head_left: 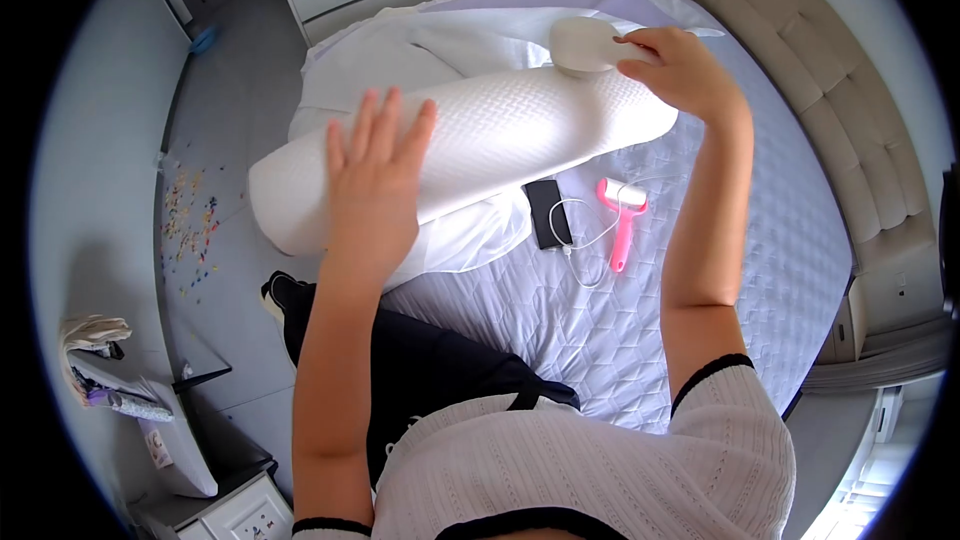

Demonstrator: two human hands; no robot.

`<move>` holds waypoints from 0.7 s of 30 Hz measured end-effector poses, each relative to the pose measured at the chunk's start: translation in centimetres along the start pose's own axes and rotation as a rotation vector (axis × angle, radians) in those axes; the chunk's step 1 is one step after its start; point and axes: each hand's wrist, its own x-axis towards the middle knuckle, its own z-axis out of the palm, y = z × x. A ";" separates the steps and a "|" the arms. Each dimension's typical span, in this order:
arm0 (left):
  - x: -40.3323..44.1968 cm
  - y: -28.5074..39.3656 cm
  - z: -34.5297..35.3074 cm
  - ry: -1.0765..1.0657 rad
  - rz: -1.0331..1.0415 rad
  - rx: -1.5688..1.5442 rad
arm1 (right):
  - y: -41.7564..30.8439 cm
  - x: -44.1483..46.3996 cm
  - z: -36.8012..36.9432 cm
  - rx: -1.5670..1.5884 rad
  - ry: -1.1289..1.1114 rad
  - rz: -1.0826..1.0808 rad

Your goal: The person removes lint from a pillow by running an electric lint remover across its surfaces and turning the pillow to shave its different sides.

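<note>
A long white textured pillow (500,130) lies across the bed in front of me. My left hand (375,175) is over its left part with the fingers spread, slightly blurred; firm contact is hard to tell. In my right hand (690,70) is a cream-white handheld tool with a rounded head (582,45), its handle mostly hidden by my fingers. The head is at the upper right edge of the pillow and seems to touch it. Its underside is out of sight, so its exact kind is unclear. White bedding (385,65) is bunched behind the pillow.
A pink-handled lint roller (620,225) and a black phone-like device (546,215) with a white cable (590,235) lie on the quilted grey bedspread (780,230). A padded headboard (810,70) stands at right. Small colourful pieces (190,225) are scattered over the floor at left.
</note>
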 end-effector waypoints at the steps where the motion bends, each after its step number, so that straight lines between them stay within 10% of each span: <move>1: 0.2 0.3 0.5 0.002 0.068 0.004 | -0.1 -0.1 0.0 -0.003 0.004 0.004; 21: -1.1 1.5 0.9 -0.021 0.030 -0.116 | -5.4 1.0 2.6 0.199 -0.144 -0.450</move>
